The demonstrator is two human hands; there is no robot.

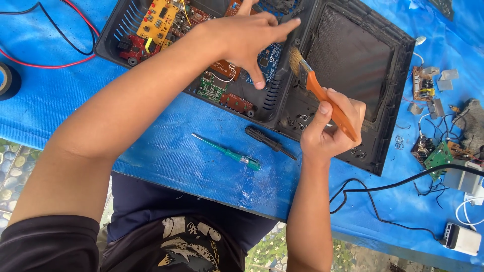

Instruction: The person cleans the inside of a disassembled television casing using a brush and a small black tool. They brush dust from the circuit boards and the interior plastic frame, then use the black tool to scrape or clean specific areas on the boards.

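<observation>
— What's nearest from your seat?

— Low in the frame I see a green screwdriver (227, 152) and a black screwdriver (269, 140) lying on the blue sheet (166, 151), just beside each other.

— And the hands?

— My right hand (330, 128), centre right, is closed around the orange handle of a paintbrush (317, 88), bristles up against the black casing (353, 55). My left hand (252, 38), top centre, lies open, fingers spread, pressing on the circuit boards (212, 85) in the casing.

— Any packages?

— A small white box (461, 239) at lower right; a black tape roll (9, 80) at the left edge.
</observation>
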